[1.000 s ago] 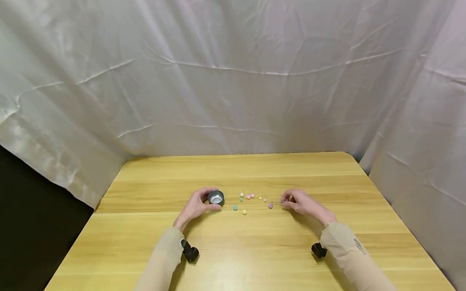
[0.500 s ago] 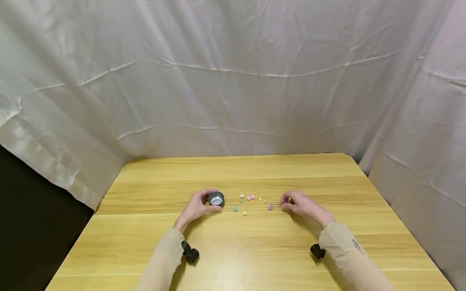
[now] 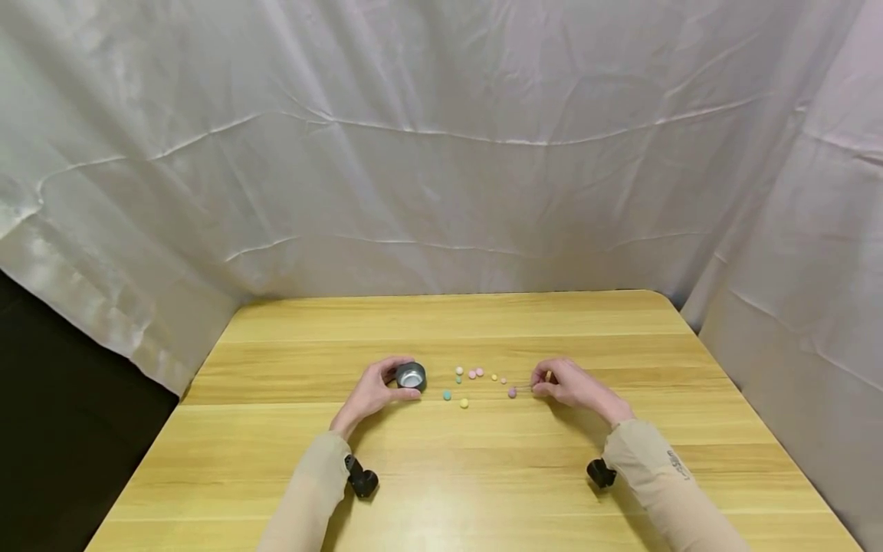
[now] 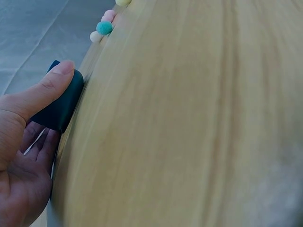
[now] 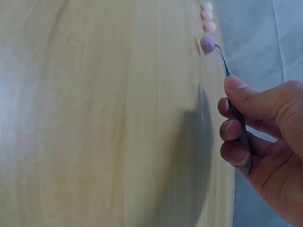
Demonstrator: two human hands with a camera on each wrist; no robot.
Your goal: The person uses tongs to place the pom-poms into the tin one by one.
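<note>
My left hand (image 3: pixel 373 392) grips a small dark round cup (image 3: pixel 411 376) with a silvery inside, thumb on the near side and fingers around the far side. In the left wrist view, the cup (image 4: pixel 61 108) stands close at the tabletop under the thumb. My right hand (image 3: pixel 571 383) holds metal tweezers (image 5: pixel 241 125) between thumb and curled fingers. Their thin bent tips meet the side of a purple pom-pom (image 5: pixel 208 44), which in the head view is the rightmost pom-pom (image 3: pixel 512 392).
Several small pom-poms lie between the hands, among them a teal pom-pom (image 3: pixel 447 395), a yellow pom-pom (image 3: pixel 464 403) and a white pom-pom (image 3: pixel 459 370). The wooden table (image 3: pixel 441 475) ends at the back before a pale hanging curtain (image 3: pixel 441 192).
Both hands keep nearly the same place, the left on the cup and the right on the tweezers. The right hand has shifted slightly left; the tweezer tips stay at the purple pom-pom.
</note>
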